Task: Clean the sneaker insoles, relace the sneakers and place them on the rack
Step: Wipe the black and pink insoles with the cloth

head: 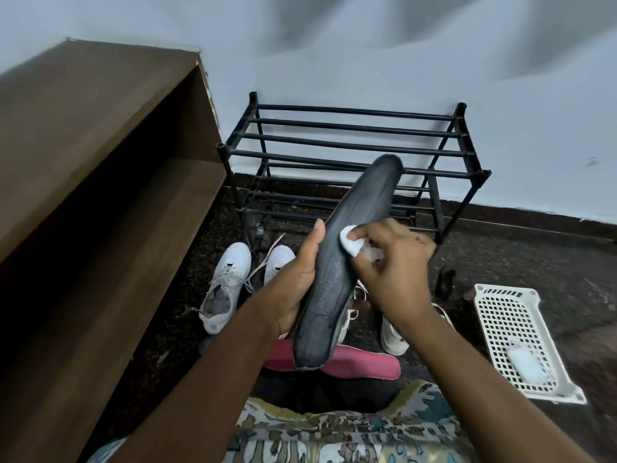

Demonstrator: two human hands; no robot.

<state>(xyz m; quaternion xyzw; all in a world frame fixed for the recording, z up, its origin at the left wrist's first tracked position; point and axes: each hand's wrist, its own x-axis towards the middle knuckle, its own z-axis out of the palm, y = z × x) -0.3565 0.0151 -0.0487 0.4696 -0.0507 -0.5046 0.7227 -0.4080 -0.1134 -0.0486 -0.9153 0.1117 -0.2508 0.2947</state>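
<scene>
left hand [293,289] grips the black insole [354,228], right hand [397,265] pinches a white wipe [349,242] against it. rack [350,142] at 12 o'clock, white sneakers [227,282] down at 9.

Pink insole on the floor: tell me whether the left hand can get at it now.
Probably not: the left hand grips the long dark grey insole, which hangs over the flat pink insole; nothing else blocks it.

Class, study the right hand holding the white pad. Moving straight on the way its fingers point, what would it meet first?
The dark insole: the right hand points leftward, and its white pad seems pressed against it. The left hand, gripping the insole, lies just beyond, though depth is unclear.
</scene>
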